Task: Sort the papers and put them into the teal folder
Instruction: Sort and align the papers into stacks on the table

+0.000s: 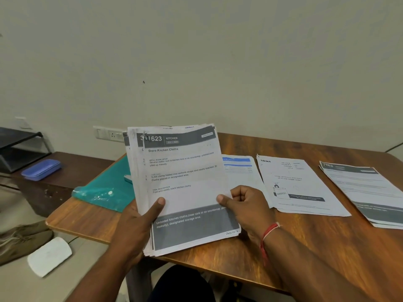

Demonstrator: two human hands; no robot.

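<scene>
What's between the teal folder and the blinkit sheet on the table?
In the head view, the held paper stack and, behind it, a blue-headed sheet.

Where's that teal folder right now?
In the head view, the teal folder lies flat at the left end of the wooden table, partly hidden behind the held stack of papers.

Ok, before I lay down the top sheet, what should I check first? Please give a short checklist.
1. Left grip holds stack: ok, thumb on front.
2. Right grip holds its right edge: ok.
3. Top sheet readable: ok, "Store Kitchen Cloths".
4. Grey-header pile on table: ok, far right.
5. Folder open: cannot tell, stack hides part.
6. Stack edges even: not ok, sheets offset at left.
</scene>
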